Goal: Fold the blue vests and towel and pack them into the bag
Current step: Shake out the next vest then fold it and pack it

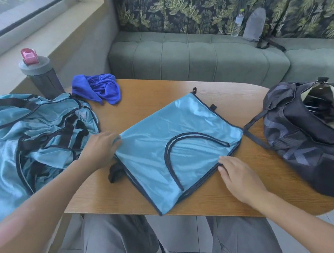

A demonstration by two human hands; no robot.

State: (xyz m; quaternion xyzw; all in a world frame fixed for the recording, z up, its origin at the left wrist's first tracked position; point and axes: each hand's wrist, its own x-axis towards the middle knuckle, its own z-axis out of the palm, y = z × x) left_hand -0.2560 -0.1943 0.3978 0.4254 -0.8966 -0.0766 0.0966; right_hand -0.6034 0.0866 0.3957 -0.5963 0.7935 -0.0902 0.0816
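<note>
**Mid-fold on one vest, nothing packed yet**

I'm watching the folded blue vest lying flat mid-table; using it as my landmark. It's looking like a rough rectangle, dark piping arcs showing on top.

Hands: left hand is sitting on the vest's left corner, fingers curled over the edge, apparently pinching the fabric. Right hand is resting at the vest's near-right edge, fingers fairly straight, pressing the stacked layers rather than gripping.

Step, as I'm reading it: flattening or squaring this fold, or setting up another fold across. Next move is probably calling for both hands lifting one edge together, since the satin-like cloth is likely slipping easily, then carrying it right to the bag.

Count and placement:
- Unfolded blue vests: one heap left of the folded vest. I'm not able to tell how many are in it; several black straps are showing.
- Towel: one, royal blue, crumpled, behind-left of the vest.
- Bag: one, dark, right of the vest, mouth gaping open, strap trailing toward the vest.
- Shaker bottle: one, far left behind the heap.
</note>
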